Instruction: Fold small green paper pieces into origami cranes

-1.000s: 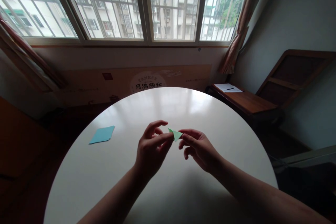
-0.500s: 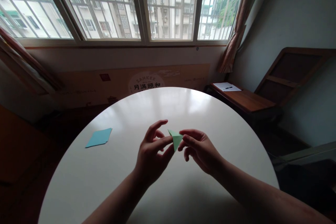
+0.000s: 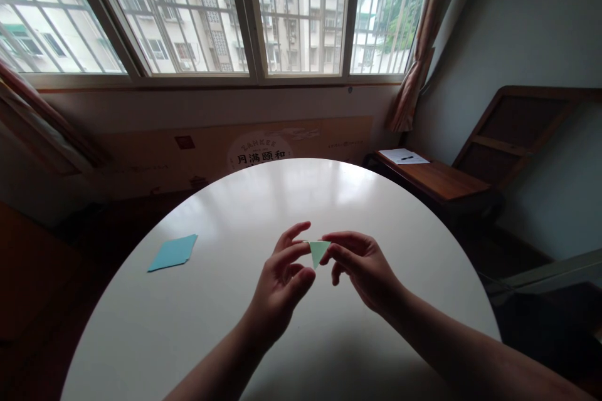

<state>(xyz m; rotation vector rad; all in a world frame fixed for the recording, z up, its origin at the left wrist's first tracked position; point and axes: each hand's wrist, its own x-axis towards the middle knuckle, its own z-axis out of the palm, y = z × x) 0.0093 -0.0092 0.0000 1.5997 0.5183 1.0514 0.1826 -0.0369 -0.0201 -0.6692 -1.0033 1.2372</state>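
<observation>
A small piece of light green folded paper is held up above the white table, its visible face a triangle pointing down. My right hand pinches its right corner between thumb and index finger, the other fingers curled below. On the left side, my left hand has its fingers against the paper's left edge, where a thin edge of paper shows between two of them. The left thumb lies lower, close to the bottom tip; whether it touches is hard to tell.
A stack of blue-green paper squares lies at the left of the round white table. Right of the table stands a wooden chair with a white sheet and a pen on it. Barred windows and a printed board are behind.
The green paper has turned so that one flat triangle faces me. My left thumb has come away from its face and dropped lower. The view has shifted slightly.
</observation>
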